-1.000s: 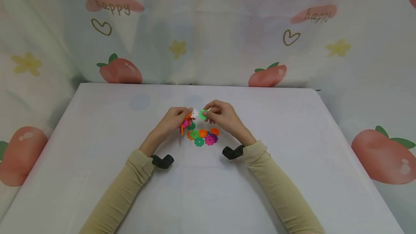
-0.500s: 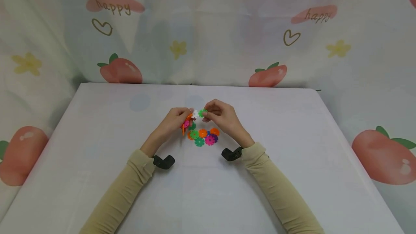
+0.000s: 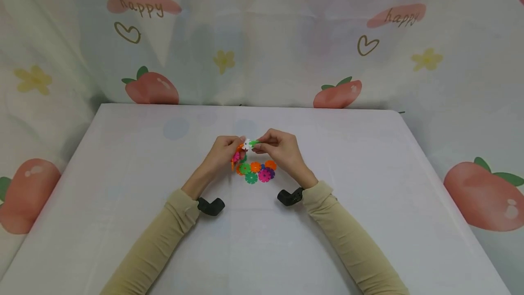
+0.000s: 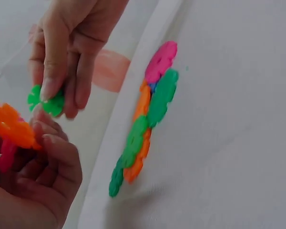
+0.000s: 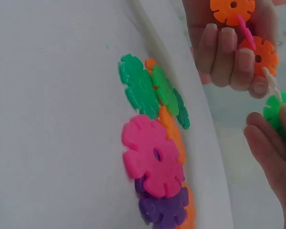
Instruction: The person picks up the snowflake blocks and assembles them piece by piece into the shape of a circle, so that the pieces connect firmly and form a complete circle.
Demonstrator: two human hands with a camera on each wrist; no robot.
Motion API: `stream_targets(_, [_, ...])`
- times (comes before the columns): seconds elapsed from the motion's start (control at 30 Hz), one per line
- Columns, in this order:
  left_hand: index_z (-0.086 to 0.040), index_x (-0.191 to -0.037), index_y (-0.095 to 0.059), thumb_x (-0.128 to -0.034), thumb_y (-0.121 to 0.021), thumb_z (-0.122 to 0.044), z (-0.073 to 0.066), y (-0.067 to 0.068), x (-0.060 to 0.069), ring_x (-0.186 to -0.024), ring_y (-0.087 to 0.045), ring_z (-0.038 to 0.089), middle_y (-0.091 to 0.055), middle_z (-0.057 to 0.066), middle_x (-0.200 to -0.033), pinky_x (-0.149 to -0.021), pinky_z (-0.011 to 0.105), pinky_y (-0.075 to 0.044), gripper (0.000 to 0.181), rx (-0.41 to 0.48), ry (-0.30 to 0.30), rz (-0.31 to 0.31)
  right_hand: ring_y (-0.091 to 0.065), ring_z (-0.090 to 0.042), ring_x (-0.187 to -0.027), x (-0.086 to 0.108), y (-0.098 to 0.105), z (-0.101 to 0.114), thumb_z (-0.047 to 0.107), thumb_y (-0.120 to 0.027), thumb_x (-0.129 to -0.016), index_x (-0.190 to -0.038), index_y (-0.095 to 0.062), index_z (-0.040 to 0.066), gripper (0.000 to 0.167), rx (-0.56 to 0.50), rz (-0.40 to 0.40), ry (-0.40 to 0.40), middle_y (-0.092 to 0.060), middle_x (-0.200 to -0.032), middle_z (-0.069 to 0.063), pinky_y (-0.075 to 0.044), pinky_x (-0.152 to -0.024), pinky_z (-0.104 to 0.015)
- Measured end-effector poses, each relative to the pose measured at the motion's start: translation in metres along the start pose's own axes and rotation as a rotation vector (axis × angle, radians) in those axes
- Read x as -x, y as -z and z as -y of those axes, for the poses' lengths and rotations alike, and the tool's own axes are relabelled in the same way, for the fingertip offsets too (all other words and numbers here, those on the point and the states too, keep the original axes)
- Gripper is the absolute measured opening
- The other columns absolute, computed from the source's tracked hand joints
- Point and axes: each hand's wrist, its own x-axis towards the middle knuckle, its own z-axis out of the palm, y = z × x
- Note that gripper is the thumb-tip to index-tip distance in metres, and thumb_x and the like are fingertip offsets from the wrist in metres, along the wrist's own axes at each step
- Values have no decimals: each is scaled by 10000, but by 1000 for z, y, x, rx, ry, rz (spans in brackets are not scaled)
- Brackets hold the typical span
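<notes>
My left hand (image 3: 221,153) holds a short chain of flower-shaped interlocking plastic discs. In the right wrist view the chain shows an orange disc (image 5: 232,11), a pink disc (image 5: 246,32), a second orange disc (image 5: 261,53) and a white disc (image 5: 270,81) at its end. Between thumb and fingers, my right hand (image 3: 282,147) pinches a light green disc (image 5: 272,113). This green disc meets the white one at its edge; how deep their slots engage is hidden. Both hands are raised above the table behind the loose discs.
On the white table (image 3: 262,240) lies a small overlapping pile of similar discs, among them a pink disc (image 5: 155,155), a purple disc (image 5: 164,207), a green disc (image 5: 139,86) and orange ones. A printed curtain (image 3: 278,58) hangs behind the table.
The light green disc has moved left against the white disc and turned nearly edge-on in the head view. My left hand has shifted slightly right with the chain. The pile is unmoved.
</notes>
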Motion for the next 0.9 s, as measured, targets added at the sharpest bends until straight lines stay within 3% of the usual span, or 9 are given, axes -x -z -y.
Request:
stream_targets(0.23, [134,-1018,-626,-1107,-468,-336,-5,3,1,-616,-532,172,-589,52,-735,-636,244,-522,504,29,6,20,-785,-282,-858,-1,-1,1,20,-721,-945,-989,-693,-46,84,-41,-10,4,-770,-986,-190,-615,-823,-329])
stream_targets(0.5, [-19,-1154,-710,-1083,-501,-378,-9,13,3,-896,-587,194,-722,108,-993,-797,285,-500,421,-64,55,58,-780,-266,-893,0,4,-3,47,-728,-947,-1032,-706,13,94,-21,33,-15,-760,-1013,-162,-607,-871,-342])
stream_targets(0.7, [-37,-940,-688,-1062,-553,-366,-7,15,2,-923,-506,204,-567,44,-926,-759,297,-431,376,-74,68,70,-774,-285,-918,0,4,-5,115,-749,-947,-1040,-720,34,126,-30,88,-47,-769,-1009,-145,-601,-895,-396])
stream_targets(0.9, [-97,-791,-607,-1058,-561,-363,-8,15,3,-891,-540,199,-537,22,-872,-760,298,-480,380,-104,115,111,-751,-355,-928,-1,3,-5,115,-752,-944,-1058,-741,46,134,-13,126,-39,-763,-1011,-157,-590,-855,-517])
